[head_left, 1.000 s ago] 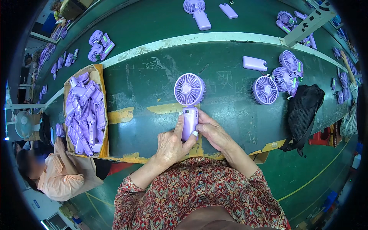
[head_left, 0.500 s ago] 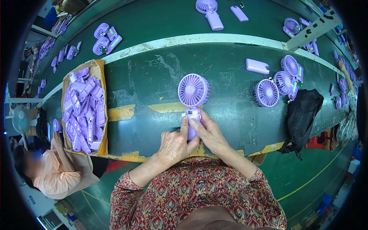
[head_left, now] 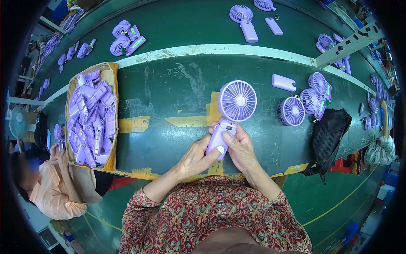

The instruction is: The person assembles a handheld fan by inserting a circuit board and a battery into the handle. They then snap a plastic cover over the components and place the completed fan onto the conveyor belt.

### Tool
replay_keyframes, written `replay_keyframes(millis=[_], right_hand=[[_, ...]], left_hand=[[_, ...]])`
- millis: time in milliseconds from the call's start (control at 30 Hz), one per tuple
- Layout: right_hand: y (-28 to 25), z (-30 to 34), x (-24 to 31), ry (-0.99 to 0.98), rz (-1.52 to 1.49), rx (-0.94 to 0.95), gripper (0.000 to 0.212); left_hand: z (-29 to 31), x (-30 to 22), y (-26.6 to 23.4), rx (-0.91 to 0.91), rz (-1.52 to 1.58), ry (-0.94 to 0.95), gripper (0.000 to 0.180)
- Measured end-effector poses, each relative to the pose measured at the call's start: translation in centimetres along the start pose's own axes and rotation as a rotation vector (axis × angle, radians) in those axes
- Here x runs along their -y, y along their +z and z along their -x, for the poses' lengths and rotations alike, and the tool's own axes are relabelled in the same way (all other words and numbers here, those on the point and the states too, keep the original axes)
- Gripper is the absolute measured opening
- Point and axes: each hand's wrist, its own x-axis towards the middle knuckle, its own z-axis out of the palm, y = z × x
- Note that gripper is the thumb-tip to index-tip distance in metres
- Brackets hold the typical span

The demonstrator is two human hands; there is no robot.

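Note:
A purple handheld fan (head_left: 237, 111) is held between my two hands over the near middle of the table. Its round grille faces up, and its handle slants down toward me, with a small dark window near the neck. My left hand (head_left: 192, 158) is closed on the lower left of the handle; something white covers the thumb's tip. My right hand (head_left: 242, 151) grips the handle's right side, its thumb lying on the front near the dark window. The fingers behind the handle are partly hidden.
Left stands a cardboard box (head_left: 115, 89) of purple casing pieces (head_left: 91, 118). Right lie several fans (head_left: 292, 111), a casing (head_left: 283, 82) and a black mesh bag (head_left: 332, 137). Beyond a white rail (head_left: 177, 53), more fans (head_left: 248, 30) lie on a green surface. A person (head_left: 61, 188) sits left.
The fan has moved a little to the right and now leans rightward, its grille turned more toward me. My left thumb has shifted lower on the handle. The fans beyond the rail have shifted in view.

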Motion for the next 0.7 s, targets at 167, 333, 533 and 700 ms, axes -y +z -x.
replay_keyframes(millis=[167,333,533,700], right_hand=[[0.1,0.4,0.6,-0.036,-0.063,-0.019,0.041],[-0.2,-0.3,0.5,-0.006,-0.084,-0.022,0.041],[-0.2,-2.6,-0.1,0.066,0.011,-0.017,0.033],[-0.9,-11.3,4.0,-0.118,0.564,-0.089,0.026]], left_hand=[[-0.3,-1.0,0.5,-0.044,-0.138,0.11,0.03],[-0.6,-1.3,0.4,-0.068,-0.123,0.06,0.029],[-1.7,-0.2,-1.0,-0.072,-0.102,-0.004,0.031],[-3.8,0.2,-5.7,-0.257,-0.172,0.085,0.03]])
